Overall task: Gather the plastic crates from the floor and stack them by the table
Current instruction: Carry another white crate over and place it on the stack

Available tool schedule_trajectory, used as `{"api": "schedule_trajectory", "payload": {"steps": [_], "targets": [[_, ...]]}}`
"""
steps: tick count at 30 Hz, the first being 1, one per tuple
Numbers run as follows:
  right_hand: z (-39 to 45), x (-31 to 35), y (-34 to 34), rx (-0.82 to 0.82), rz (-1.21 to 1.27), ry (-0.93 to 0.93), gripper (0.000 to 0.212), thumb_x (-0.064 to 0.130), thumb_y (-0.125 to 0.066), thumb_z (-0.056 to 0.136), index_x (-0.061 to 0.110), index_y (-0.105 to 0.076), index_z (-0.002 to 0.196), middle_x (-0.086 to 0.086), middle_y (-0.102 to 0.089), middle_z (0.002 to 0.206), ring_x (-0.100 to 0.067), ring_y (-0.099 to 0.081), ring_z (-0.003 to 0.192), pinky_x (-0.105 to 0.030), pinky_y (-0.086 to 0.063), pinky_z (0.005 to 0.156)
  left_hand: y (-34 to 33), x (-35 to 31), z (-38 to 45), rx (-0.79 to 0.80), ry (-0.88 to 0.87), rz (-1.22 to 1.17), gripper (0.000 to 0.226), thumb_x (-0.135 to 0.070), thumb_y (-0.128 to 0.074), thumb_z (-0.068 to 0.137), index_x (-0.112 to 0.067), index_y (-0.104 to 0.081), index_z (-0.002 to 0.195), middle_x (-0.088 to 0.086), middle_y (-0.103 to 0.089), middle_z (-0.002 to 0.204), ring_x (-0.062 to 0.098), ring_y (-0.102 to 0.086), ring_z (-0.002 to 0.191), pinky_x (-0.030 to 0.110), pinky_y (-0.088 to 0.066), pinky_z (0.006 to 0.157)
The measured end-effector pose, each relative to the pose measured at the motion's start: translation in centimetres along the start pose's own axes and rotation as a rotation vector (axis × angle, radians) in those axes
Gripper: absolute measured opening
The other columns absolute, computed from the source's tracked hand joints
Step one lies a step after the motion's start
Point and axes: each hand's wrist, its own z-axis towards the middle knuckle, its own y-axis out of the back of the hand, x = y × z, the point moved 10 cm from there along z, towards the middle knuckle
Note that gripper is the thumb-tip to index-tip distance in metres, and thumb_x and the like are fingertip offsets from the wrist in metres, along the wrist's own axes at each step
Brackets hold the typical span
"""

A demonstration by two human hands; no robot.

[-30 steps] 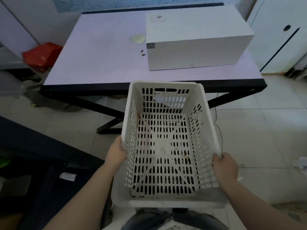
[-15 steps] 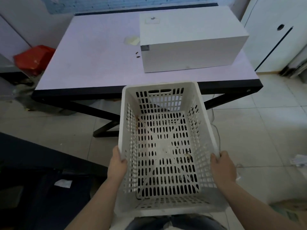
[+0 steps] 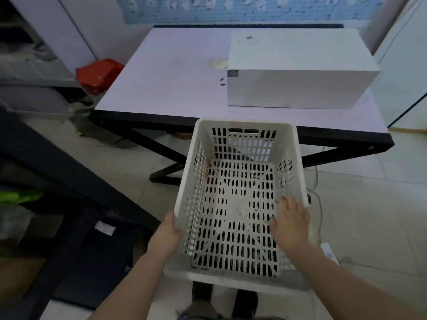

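Note:
A white slotted plastic crate (image 3: 245,124) is empty and sits in front of me, its far end just short of the table's (image 3: 173,88) black front edge. My left hand (image 3: 166,234) grips the crate's left rim, thumb over the top. My right hand (image 3: 291,221) lies over the right wall with its fingers spread and reaching into the crate, not clenched on the rim. Whether the crate's bottom rests on the floor or hangs above it is hidden.
A large white box (image 3: 298,72) stands on the table's right half. A red bag (image 3: 99,72) lies left of the table. Dark furniture (image 3: 57,169) fills the left side. A white cable and power strip (image 3: 328,250) lie on the tiles to the right, beside a white cabinet (image 3: 406,65).
The crate has moved forward toward the table edge. My right hand has left its grip on the outside of the right rim and now spreads over the wall. The left hand keeps its hold.

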Motion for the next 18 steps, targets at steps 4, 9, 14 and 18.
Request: {"api": "schedule_trajectory", "payload": {"steps": [4, 9, 14, 18], "targets": [[-1.7, 5.2, -1.8, 0.069, -0.025, 0.248, 0.043, 0.026, -0.042, 0.093, 0.022, -0.040, 0.135, 0.004, -0.037, 0.140, -0.017, -0.027, 0.137, -0.043, -0.012, 0.119, -0.1, 2.3, -2.9, -0.020, 0.000, 0.019, 0.038, -0.016, -0.049, 0.090, -0.018, -0.043, 0.128, 0.005, -0.061, 0.119, 0.022, -0.061, 0.103, 0.041, -0.052, 0.090], [-5.5, 8.9, -8.1, 0.478, -0.058, 0.342, 0.034, 0.030, -0.039, 0.096, 0.011, -0.053, 0.121, -0.005, -0.058, 0.115, -0.018, -0.052, 0.092, -0.027, -0.042, 0.072, 0.2, 5.6, -6.2, -0.034, 0.014, 0.056, 0.034, -0.027, -0.046, 0.094, -0.022, -0.051, 0.127, 0.002, -0.065, 0.118, 0.020, -0.061, 0.105, 0.038, -0.051, 0.092], [-8.3, 11.7, -10.1, 0.595, -0.058, 0.341, 0.039, 0.037, -0.032, 0.099, 0.011, -0.058, 0.111, -0.007, -0.062, 0.113, -0.016, -0.047, 0.084, -0.025, -0.036, 0.061, 1.1, 9.2, -8.5, -0.050, 0.037, 0.098, 0.032, -0.030, -0.043, 0.097, -0.022, -0.058, 0.125, 0.001, -0.063, 0.125, 0.019, -0.059, 0.114, 0.030, -0.048, 0.094], [-10.6, 14.5, -10.4, 0.600, 0.064, 0.303, 0.042, 0.042, -0.028, 0.099, 0.016, -0.050, 0.074, 0.002, -0.048, 0.070, -0.014, -0.047, 0.065, -0.026, -0.033, 0.054, 2.3, 12.9, -10.5, -0.076, 0.058, 0.098, 0.028, -0.027, -0.045, 0.095, -0.027, -0.061, 0.118, -0.003, -0.064, 0.123, 0.017, -0.059, 0.112, 0.033, -0.049, 0.095]]}}
